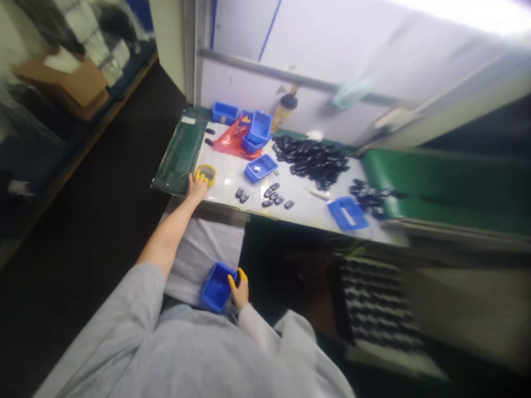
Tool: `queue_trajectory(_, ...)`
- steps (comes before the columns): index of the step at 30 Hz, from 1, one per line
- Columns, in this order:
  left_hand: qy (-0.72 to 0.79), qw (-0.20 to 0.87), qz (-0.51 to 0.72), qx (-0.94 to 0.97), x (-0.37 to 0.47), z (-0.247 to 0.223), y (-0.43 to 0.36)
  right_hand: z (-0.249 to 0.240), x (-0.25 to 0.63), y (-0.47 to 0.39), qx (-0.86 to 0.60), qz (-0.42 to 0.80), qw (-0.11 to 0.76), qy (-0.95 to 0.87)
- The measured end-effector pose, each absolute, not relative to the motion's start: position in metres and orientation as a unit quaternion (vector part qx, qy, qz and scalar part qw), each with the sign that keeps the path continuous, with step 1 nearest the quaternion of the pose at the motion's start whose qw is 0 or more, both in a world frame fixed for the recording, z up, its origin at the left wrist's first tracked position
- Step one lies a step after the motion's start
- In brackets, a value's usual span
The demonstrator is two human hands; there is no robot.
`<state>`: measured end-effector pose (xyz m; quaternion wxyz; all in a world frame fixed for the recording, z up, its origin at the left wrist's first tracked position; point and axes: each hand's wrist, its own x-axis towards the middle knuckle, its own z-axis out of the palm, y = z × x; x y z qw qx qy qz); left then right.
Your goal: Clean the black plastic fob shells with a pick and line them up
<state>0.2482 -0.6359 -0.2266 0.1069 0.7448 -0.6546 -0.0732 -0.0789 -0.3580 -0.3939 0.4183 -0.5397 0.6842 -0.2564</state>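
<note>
At the near left edge of the table, my left hand [198,188] has its fingers on a roll of yellow tape [211,176], with yellow covers on some fingertips. It looks closed around the roll's left side. Low in front of my body, my right hand [240,290] grips the right rim of a blue plastic bin [215,290]; its thumb and a finger wear yellow covers too. The bin is tilted, and its inside shows plain blue. Several small black key-fob-like pieces [274,196] lie on the white tabletop to the right of my left hand.
A large pile of black pieces [315,160] covers the table's back right. Blue bins [259,130] stand on a red plastic bag [228,142]. A small blue tray [261,167] sits mid-table, another blue tray [347,214] at right. Behind is a cup [284,110].
</note>
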Motion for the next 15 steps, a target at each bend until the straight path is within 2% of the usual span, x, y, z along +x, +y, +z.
queue_trajectory(4,-0.679,0.099,-0.058,0.725,0.255,-0.209,-0.637,-0.392,-0.092,-0.362,-0.535,-0.263,0.417,0.686)
queue_trajectory(7,-0.696,0.107,-0.030,0.710,0.262,-0.199,-0.599,-0.394,-0.100,-0.366,-0.521,-0.264,0.419,0.696)
queue_trajectory(11,-0.706,0.142,0.013,0.694,0.281,-0.212,-0.497,-0.399,-0.102,-0.370,-0.502,-0.260,0.426,0.706)
queue_trajectory(15,-0.682,0.091,-0.038,0.725,0.292,-0.257,-0.361,-0.403,-0.094,-0.372,-0.495,-0.256,0.427,0.712)
